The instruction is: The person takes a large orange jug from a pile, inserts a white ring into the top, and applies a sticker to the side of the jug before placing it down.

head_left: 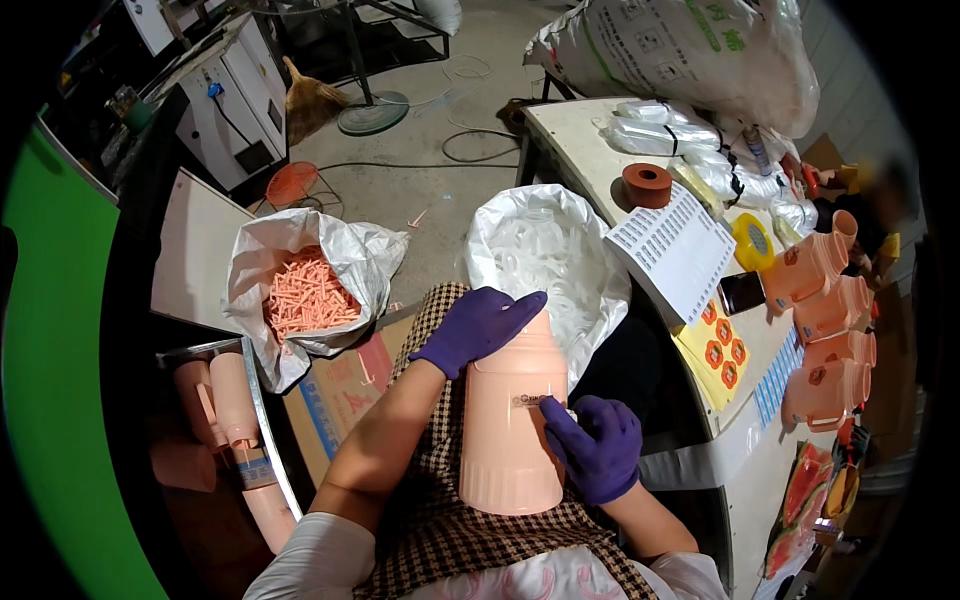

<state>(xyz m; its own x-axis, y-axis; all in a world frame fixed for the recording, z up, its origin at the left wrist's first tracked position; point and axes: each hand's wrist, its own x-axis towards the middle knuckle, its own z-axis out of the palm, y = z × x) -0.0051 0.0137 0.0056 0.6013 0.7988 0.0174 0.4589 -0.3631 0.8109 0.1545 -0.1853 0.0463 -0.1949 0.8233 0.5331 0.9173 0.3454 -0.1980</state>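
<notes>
Your left hand (478, 326) clamps the pink jug (512, 420) on top; keep it steady. Your right hand (597, 447) pinches a small label against its side, so press it flat.

Two gloved hands are showing: the left hand (478, 328) and the right hand (597, 447), and between them one pink jug body (510, 430) is standing upright on the lap. Right of the right hand, four finished pink jugs (825, 330) are lying in a row on the table. Ahead of the left hand, two white sacks are sitting open: one sack of pink sticks (305, 292), too many to count, and one sack of white rings (545, 255), also uncountable. Left of the left hand, about three more pink jug bodies (232, 395) are standing in shadow; the exact number is unclear. Beyond the right hand are lying one brown tape roll (647, 185), one yellow tape roll (752, 241) and one white label sheet (676, 250)
</notes>
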